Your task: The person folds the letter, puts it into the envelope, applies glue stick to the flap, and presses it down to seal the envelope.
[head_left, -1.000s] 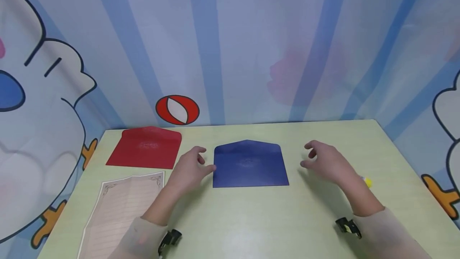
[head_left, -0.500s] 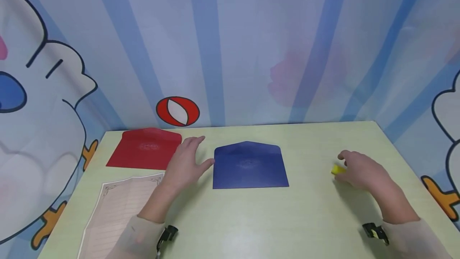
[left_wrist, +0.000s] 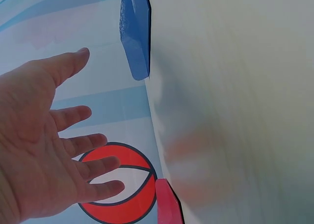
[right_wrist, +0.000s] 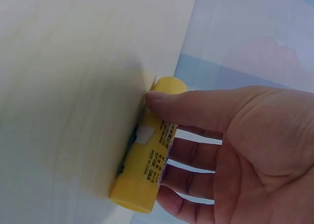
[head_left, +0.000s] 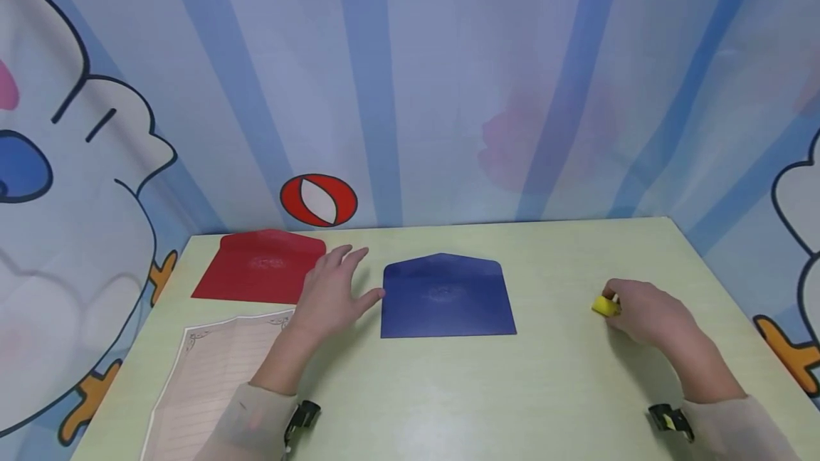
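My right hand (head_left: pixel 650 310) grips a yellow glue stick (right_wrist: pixel 140 187) on the right side of the table. In the right wrist view its thumb lies on one side of the tube and the fingers on the other; the tube lies at or very near the tabletop. Fingers spread, my left hand (head_left: pixel 325 297) hovers between a red envelope (head_left: pixel 256 269) and a dark blue envelope (head_left: pixel 445 301), holding nothing. Its thumb tip is close to the blue envelope's left edge; contact cannot be told. Both envelopes have their flaps up, pointing to the table's far edge.
A sheet of lined letter paper (head_left: pixel 201 383) with an ornate border lies at the table's left front, partly hidden by the left forearm. Behind the pale table (head_left: pixel 487 390) stands a blue striped backdrop (head_left: pixel 435 91) printed with cartoon figures.
My right hand has moved right, away from the blue envelope, and taken hold of the glue stick. The left hand's fingers have spread wider; it stays at nearly the same spot.
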A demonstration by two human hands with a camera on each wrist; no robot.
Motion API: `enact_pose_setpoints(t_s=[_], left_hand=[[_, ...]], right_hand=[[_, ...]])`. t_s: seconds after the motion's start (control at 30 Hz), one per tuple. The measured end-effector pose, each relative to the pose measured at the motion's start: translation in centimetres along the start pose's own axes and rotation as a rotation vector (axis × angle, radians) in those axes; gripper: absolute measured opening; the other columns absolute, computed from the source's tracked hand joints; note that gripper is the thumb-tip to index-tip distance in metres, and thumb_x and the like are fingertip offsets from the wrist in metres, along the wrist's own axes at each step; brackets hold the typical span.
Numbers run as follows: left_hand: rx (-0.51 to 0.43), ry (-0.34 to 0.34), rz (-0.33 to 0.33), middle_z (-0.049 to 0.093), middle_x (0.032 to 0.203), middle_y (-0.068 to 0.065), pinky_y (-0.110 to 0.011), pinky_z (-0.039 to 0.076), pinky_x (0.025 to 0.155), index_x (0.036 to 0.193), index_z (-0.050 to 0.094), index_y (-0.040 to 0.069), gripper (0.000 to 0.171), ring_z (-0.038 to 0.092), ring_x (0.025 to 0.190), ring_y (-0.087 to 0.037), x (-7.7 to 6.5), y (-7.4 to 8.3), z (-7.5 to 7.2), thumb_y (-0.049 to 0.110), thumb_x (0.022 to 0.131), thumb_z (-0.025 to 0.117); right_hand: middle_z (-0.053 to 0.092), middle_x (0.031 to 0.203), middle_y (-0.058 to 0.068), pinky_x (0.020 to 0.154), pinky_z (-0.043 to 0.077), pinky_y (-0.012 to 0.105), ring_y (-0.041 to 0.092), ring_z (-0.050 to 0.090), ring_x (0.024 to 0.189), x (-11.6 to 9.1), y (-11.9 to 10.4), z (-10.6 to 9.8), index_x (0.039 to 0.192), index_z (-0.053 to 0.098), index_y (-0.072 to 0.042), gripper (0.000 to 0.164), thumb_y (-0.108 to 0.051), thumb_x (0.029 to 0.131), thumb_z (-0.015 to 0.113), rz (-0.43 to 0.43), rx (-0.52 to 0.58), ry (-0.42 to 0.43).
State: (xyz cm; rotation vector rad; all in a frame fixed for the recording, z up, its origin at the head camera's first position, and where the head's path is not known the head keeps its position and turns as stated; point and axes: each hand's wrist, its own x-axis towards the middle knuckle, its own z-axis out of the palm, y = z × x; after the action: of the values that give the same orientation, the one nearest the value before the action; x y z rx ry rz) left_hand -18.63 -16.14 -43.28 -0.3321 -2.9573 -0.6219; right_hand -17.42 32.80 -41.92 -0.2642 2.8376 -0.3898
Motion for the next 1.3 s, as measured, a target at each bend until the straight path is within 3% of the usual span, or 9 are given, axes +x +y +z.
enact_pose_setpoints(t_s=[0.23, 0.43, 0.67, 0.9, 1.13, 1.3], left_hand=[[-0.032, 0.009, -0.01, 0.044, 0.159, -0.021, -0.072, 0.039, 0.111, 0.158, 0.05, 0.011, 0.085, 0.041, 0.146, -0.044, 0.0, 0.2, 0.0, 0.041, 0.087, 0.086], [-0.059, 0.011, -0.006, 0.044, 0.16, -0.02, -0.072, 0.038, 0.112, 0.159, 0.049, 0.012, 0.085, 0.041, 0.147, -0.042, 0.0, 0.7, -0.3, 0.041, 0.088, 0.085], [-0.103, 0.026, 0.029, 0.045, 0.16, -0.019, -0.069, 0.037, 0.114, 0.158, 0.049, 0.01, 0.081, 0.043, 0.146, -0.041, 0.0, 1.9, -0.8, 0.041, 0.091, 0.083], [-0.143, 0.051, 0.064, 0.047, 0.159, -0.017, -0.065, 0.039, 0.115, 0.158, 0.05, 0.011, 0.077, 0.045, 0.144, -0.04, 0.1, 3.3, -1.0, 0.041, 0.094, 0.08], [-0.196, 0.092, 0.122, 0.051, 0.156, -0.013, -0.058, 0.044, 0.114, 0.156, 0.051, 0.009, 0.075, 0.049, 0.142, -0.034, 0.4, 4.7, -0.7, 0.037, 0.094, 0.082], [-0.212, 0.082, 0.136, 0.052, 0.155, -0.008, -0.052, 0.048, 0.111, 0.156, 0.051, 0.012, 0.075, 0.05, 0.141, -0.03, 0.5, 6.2, -0.3, 0.037, 0.093, 0.083]], right_hand=[[0.07, 0.107, 0.019, 0.071, 0.055, 0.05, 0.029, 0.066, 0.086, 0.5, -0.7, 0.2, 0.122, 0.066, 0.004, 0.031, -0.013, 0.097, 0.076, -0.022, 0.033, 0.075], [0.07, 0.109, 0.019, 0.077, 0.055, 0.052, 0.035, 0.066, 0.095, 1.2, -2.8, -0.5, 0.126, 0.064, 0.006, 0.038, -0.015, 0.097, 0.077, -0.066, 0.12, 0.115], [0.069, 0.107, 0.013, 0.071, 0.055, 0.036, 0.025, 0.065, 0.089, 2.8, -6.0, -1.0, 0.13, 0.062, 0.004, 0.04, -0.021, 0.101, 0.075, -0.074, 0.299, 0.166], [0.068, 0.112, 0.014, 0.076, 0.054, 0.038, 0.03, 0.064, 0.102, 4.0, -9.6, -1.3, 0.132, 0.062, 0.001, 0.043, -0.025, 0.101, 0.075, -0.085, 0.442, 0.248], [0.071, 0.121, 0.016, 0.09, 0.057, 0.043, 0.031, 0.066, 0.11, 4.9, -12.6, -0.9, 0.14, 0.058, 0.001, 0.052, -0.029, 0.101, 0.075, -0.143, 0.662, 0.267], [0.073, 0.121, 0.014, 0.088, 0.059, 0.034, 0.028, 0.069, 0.104, 5.7, -14.6, 0.4, 0.138, 0.059, -0.001, 0.047, -0.024, 0.101, 0.076, -0.199, 0.786, 0.256]])
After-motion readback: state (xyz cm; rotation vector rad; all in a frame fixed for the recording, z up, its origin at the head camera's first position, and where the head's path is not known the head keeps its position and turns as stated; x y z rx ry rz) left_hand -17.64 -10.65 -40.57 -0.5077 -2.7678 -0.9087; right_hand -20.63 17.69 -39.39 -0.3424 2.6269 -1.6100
